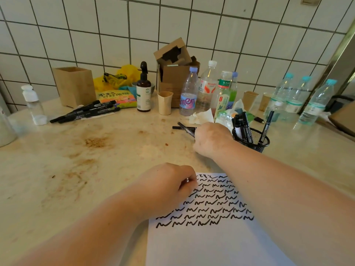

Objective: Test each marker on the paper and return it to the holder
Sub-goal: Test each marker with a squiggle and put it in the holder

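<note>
Black marker (185, 128): on counter, left of mesh holder (251, 138)
Right hand (210, 140): fingers curl over it, apparently picking it up
Left hand (169, 186): fingertips pinned on paper (211, 242), steadying it

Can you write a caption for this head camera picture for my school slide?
Right hand picks up a marker beside the mesh holder while the left hand steadies the squiggle-covered paper.

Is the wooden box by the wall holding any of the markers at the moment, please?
No, the wooden box shows no markers in it; a bunch of black markers lies on the counter before it.
</note>
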